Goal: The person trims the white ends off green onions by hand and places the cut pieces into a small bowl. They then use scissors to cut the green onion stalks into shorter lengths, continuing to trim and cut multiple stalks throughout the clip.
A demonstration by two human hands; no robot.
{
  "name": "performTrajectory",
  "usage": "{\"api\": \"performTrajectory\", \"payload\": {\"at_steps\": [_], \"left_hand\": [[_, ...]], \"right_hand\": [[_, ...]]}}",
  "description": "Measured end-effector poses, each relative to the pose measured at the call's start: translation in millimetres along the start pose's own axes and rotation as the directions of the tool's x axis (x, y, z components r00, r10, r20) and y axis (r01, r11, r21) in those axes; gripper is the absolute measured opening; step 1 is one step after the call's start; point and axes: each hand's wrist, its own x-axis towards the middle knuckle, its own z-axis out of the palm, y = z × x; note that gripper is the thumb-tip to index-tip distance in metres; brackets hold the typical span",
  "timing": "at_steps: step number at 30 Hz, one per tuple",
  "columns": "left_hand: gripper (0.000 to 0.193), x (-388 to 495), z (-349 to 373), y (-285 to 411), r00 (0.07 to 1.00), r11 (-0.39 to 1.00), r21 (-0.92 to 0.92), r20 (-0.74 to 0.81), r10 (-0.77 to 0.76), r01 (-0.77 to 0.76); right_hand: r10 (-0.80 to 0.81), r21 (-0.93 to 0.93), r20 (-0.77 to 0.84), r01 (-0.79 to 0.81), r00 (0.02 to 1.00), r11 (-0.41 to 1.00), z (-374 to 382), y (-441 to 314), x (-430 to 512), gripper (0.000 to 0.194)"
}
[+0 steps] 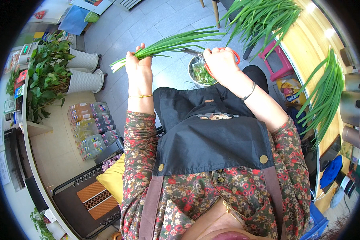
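Note:
My left hand point(139, 64) grips a bunch of garlic chives point(171, 42) near their white ends, with the green leaves stretching to the right. In my right hand point(223, 64) is a pair of scissors point(237, 57) with red handles. Its metal blades point left and lie close to the lower leaves of the bunch; whether they touch is unclear. Beneath the scissors stands a round white bin point(193, 77) lined with a plastic bag, holding green trimmings point(202, 73).
A large pile of chives point(261, 18) overhangs the far end of the wooden counter point(310, 33). A smaller pile point(325, 90) lies nearer on it. Below are a pink stool point(277, 61) and a yellow bag point(291, 90). At left are potted plants point(84, 81) and packed bottles point(93, 129).

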Motion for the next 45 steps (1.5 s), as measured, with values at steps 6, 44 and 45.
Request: {"api": "performTrajectory", "payload": {"at_steps": [6, 44, 45], "left_hand": [[0.021, -4.5, 3.6, -3.0, 0.999, 1.0, 0.02, -0.031, -0.023, 0.024], [0.024, -10.2, 1.0, -56.6, 0.991, 0.983, 0.144, -0.049, 0.125, -0.116], [0.024, -9.5, 0.9, -57.3, 0.991, 0.982, 0.143, -0.046, 0.128, -0.12]], "right_hand": [[-0.017, -0.002, 0.001, 0.017, 1.0, 1.0, -1.4, -1.6, -2.3, 0.024], [-0.067, -0.088, 0.082, 0.074, 0.994, 0.993, 1.8, -10.3, 1.4, 0.027], [-0.065, -0.082, 0.086, 0.072, 0.994, 0.994, 3.4, -10.1, 0.9, 0.027]]}}
